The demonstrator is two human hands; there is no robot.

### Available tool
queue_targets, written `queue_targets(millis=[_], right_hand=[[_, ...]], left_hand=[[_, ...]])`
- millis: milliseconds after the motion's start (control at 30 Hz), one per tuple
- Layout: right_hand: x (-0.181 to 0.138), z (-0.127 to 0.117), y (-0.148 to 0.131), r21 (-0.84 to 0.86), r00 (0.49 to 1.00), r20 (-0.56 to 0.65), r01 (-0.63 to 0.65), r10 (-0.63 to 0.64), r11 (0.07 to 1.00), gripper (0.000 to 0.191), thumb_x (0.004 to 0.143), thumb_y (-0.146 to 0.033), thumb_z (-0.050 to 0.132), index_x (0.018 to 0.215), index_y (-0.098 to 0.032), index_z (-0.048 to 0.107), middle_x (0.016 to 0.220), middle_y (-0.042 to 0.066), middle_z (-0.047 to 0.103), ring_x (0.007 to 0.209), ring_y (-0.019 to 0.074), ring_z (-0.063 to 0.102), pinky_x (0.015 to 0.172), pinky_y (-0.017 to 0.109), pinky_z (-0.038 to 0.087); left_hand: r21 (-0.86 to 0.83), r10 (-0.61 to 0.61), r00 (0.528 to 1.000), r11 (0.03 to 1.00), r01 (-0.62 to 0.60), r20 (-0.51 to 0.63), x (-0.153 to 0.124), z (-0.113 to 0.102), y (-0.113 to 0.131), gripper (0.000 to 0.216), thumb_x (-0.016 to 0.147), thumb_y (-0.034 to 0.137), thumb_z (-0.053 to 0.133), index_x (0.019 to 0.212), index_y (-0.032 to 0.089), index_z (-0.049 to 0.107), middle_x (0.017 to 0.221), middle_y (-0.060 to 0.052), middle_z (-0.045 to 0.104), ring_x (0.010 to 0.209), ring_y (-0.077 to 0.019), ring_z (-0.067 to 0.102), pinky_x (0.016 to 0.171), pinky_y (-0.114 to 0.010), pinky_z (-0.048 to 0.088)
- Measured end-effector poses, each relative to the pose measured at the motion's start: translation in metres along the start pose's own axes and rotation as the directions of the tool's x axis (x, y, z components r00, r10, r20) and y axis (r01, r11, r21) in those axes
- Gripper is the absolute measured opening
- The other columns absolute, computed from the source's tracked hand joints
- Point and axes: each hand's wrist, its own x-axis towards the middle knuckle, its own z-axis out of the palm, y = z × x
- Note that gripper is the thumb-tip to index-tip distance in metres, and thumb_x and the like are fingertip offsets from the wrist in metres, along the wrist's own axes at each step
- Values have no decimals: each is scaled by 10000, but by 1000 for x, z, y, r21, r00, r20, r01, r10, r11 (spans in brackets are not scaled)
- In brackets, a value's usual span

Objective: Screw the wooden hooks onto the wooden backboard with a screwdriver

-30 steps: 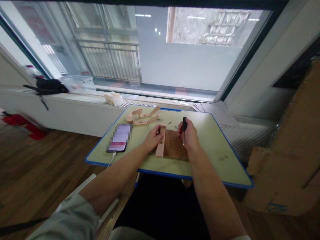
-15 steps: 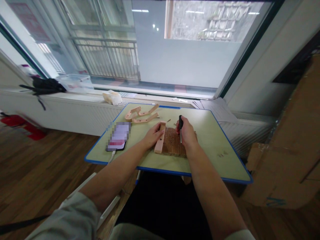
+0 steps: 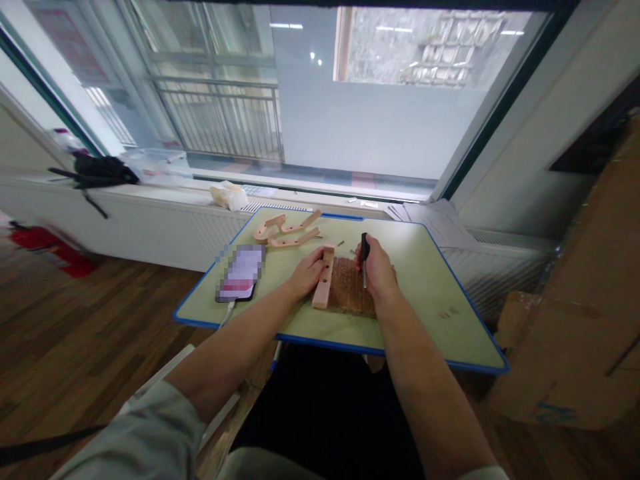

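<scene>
My left hand (image 3: 307, 273) is closed around the upper part of a pale wooden strip with dark holes (image 3: 323, 287). That strip lies along the left edge of a brown wooden board (image 3: 347, 287) on the table. In my right hand (image 3: 381, 267), above the board's right side, is a screwdriver (image 3: 365, 248) with a black handle, its metal shaft pointing down toward me. A couple of small screws (image 3: 341, 243) lie on the table beyond the board. Further back on the left are curved pale wooden pieces with holes (image 3: 287, 233).
The small table (image 3: 425, 327) has a blue edge. A phone (image 3: 241, 273) with a white cable lies at its left. Beyond stand a radiator and window. Cardboard boxes (image 3: 565, 320) rise at the right, and a red fire extinguisher (image 3: 55, 248) is on the floor at left.
The whole view has shifted slightly right and down. Both hands keep nearly the same place over the board, the left on the strip and the right with the screwdriver.
</scene>
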Motion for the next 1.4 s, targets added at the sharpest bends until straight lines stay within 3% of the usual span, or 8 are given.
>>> queue_targets(millis=[200,367,500,733,967,1100,1267,1400], right_hand=[[-2,-1,1,-72,993,-90,75,-81,995,372,845,-434,440,577,-200,550,481,-44,498,433,85,446,440,248,328],[-6,2,-2,146,990,-47,139,-134,979,323,834,-495,496,819,-192,605,519,-79,501,379,62,420,380,221,308],[-10,3,-5,210,995,4,98,-101,973,316,842,-490,490,924,-193,563,550,-46,605,393,88,512,381,213,342],[-10,5,0,203,993,78,75,-92,976,344,818,-519,507,943,-201,545,599,-13,681,428,123,584,403,220,386],[-2,-1,1,266,997,-57,68,-55,962,304,807,-487,487,905,-205,542,546,-46,636,404,102,531,382,209,329],[-1,-2,3,290,998,-67,36,-17,956,282,808,-483,487,885,-217,539,520,-67,588,387,91,495,376,210,310],[1,-2,-1,322,995,-96,16,16,947,257,833,-468,487,861,-217,532,511,-67,550,382,79,464,366,206,290],[1,-4,-7,415,985,-5,-153,171,897,334,886,-509,399,745,-218,482,458,-88,424,363,67,412,351,191,286]], left_hand=[[2,24,998,1000,-24,-51,0,1,-6,450,765,162,384,1184,148,547,1121,-55,646,1060,-186,581,1001,-351,433],[75,16,949,997,8,-314,6,-3,-16,427,746,95,402,1150,127,534,1152,-109,630,1063,-182,600,1002,-356,450],[213,10,910,973,86,-414,8,-7,-6,293,748,102,461,1009,134,590,1029,-113,671,963,-206,636,931,-375,493],[564,80,956,820,99,-284,33,-27,-1,410,741,28,432,1097,118,613,1127,-163,663,1082,-265,614,980,-413,446],[647,68,950,746,155,-305,60,-32,-29,294,722,73,567,1014,91,605,1100,-259,637,1127,-362,573,1003,-530,364],[675,61,962,724,139,-265,63,-31,-39,182,786,149,565,958,109,612,977,-203,673,1056,-330,606,1003,-508,359],[712,117,974,700,58,-194,60,-31,-32,241,866,134,429,960,163,650,1032,-141,690,1054,-262,604,1097,-467,279],[682,373,922,701,-208,-102,49,-27,-8,325,851,125,443,1095,182,650,1150,-105,670,1136,-241,566,1120,-438,283]])
